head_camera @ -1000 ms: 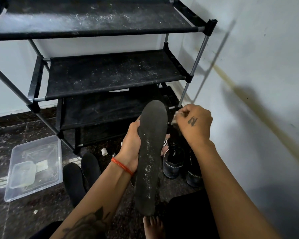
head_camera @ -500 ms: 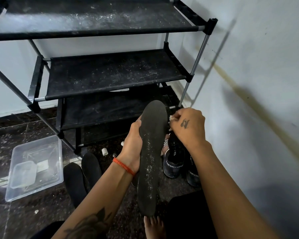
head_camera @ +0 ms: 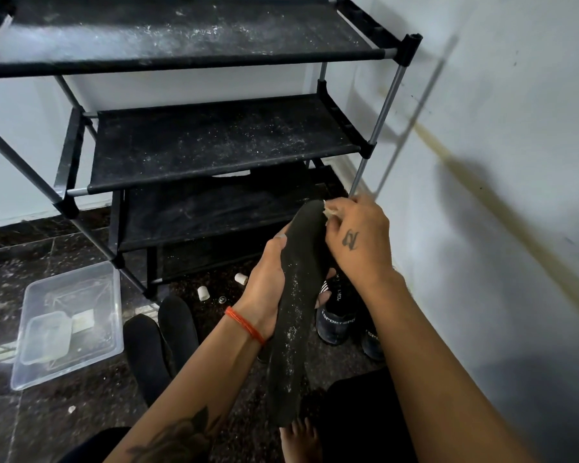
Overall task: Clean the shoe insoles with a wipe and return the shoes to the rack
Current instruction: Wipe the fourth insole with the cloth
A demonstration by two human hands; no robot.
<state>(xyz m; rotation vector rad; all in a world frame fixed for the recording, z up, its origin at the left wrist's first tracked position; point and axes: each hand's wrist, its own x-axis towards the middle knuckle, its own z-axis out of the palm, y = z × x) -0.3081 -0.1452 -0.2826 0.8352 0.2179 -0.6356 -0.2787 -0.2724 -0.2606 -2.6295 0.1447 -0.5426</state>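
My left hand [head_camera: 264, 289] grips a long black insole [head_camera: 298, 315] by its left edge, holding it upright with white dust specks down its middle. My right hand [head_camera: 356, 240] pinches a small crumpled wipe [head_camera: 330, 211] and presses it against the insole's top right edge. Two more black insoles [head_camera: 163, 342] lie on the dark floor to the left. A pair of black sport shoes [head_camera: 336, 320] stands on the floor behind the held insole, partly hidden by it and my right arm. The black shoe rack [head_camera: 214, 145] stands ahead, its shelves dusty and bare.
A clear plastic tub [head_camera: 69, 320] with a smaller container inside sits on the floor at left. Two small white caps [head_camera: 203, 293] lie under the rack. A white wall [head_camera: 482, 162] runs close along the right. My bare foot [head_camera: 298, 441] shows at the bottom.
My right hand has moved down and left with the wipe, from beside the insole's tip onto its top right edge. The insole has tilted slightly.
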